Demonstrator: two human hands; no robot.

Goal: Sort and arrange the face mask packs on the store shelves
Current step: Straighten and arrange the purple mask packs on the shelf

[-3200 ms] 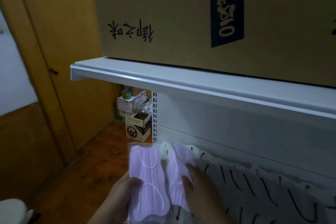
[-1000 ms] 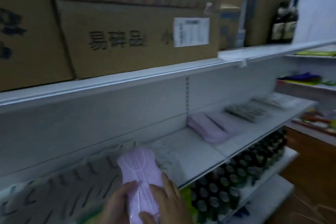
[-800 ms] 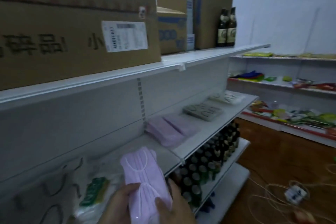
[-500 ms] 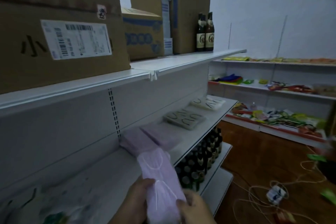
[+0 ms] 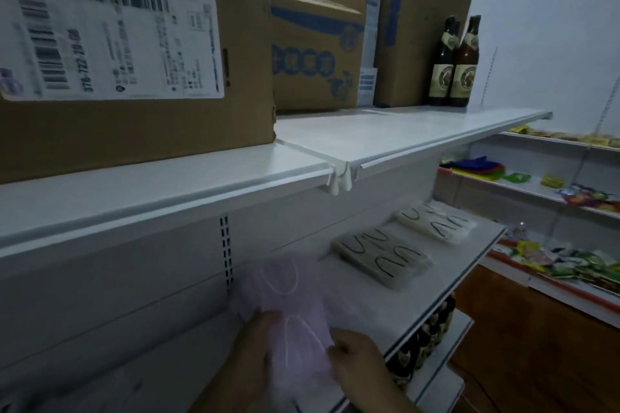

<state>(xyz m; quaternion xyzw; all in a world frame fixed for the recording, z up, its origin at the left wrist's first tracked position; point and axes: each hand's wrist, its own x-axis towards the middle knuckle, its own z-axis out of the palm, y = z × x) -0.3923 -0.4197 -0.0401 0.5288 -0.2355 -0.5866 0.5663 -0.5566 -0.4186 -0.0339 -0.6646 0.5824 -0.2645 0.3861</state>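
Soft, pleated pink pack in crinkly clear film, white ear loops curving across it, and it sits low over the smooth white shelf, blurred at its far end. Left hand grasps the pack's left edge, fingers curled onto the film; right hand pinches the near right edge, so the pack lies between the two grips and reaches away from them toward the back panel. Further along the same shelf lie two flat rectangular packs, a grey pack with dark loops and, beyond it, a pale pack. Above, matte brown boxes, one with a white barcode label, and two glossy dark bottles stand on the top shelf.
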